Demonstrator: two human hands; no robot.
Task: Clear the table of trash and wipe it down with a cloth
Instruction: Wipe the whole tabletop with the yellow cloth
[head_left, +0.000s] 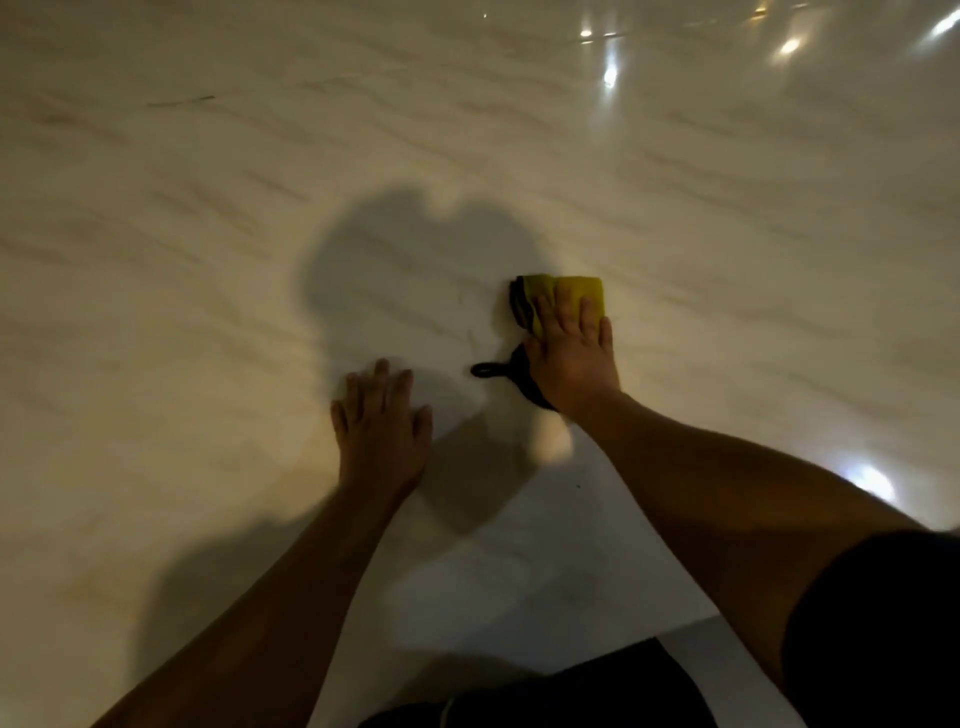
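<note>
A folded yellow cloth with a dark edge (574, 293) lies on the glossy pale marble-patterned table (208, 260). My right hand (571, 358) presses flat on the cloth, fingers straight and spread; a dark loop of the cloth sticks out to the left of the wrist. My left hand (382, 421) rests flat on the bare tabletop, left of and nearer than the cloth, holding nothing.
The table's near edge (691, 623) runs across the bottom right, with my dark clothing below it. A thin dark sliver (182, 100) lies on the far left of the tabletop. Lamp reflections glare at the top right.
</note>
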